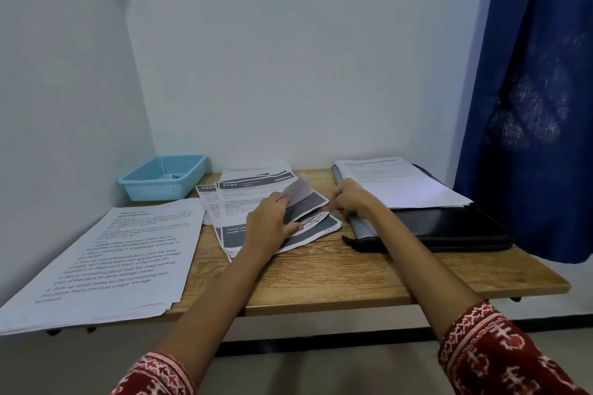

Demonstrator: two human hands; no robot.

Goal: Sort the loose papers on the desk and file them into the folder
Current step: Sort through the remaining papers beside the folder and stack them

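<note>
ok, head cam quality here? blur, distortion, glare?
Head view: wide-angle bend bows the desk edge; the lifted sheet and right hand are motion-smeared; text on the left paper stack is soft; light is flat and dim, with no glare.

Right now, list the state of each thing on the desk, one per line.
Folder: closed, flat, papers on top.
Middle paper pile: fanned out, one sheet lifted.
Left paper stack: flat, overhanging the desk edge.
Blue basket: upright.
Left hand: gripping the lifted sheet.
Right hand: curled at the pile's edge.
</note>
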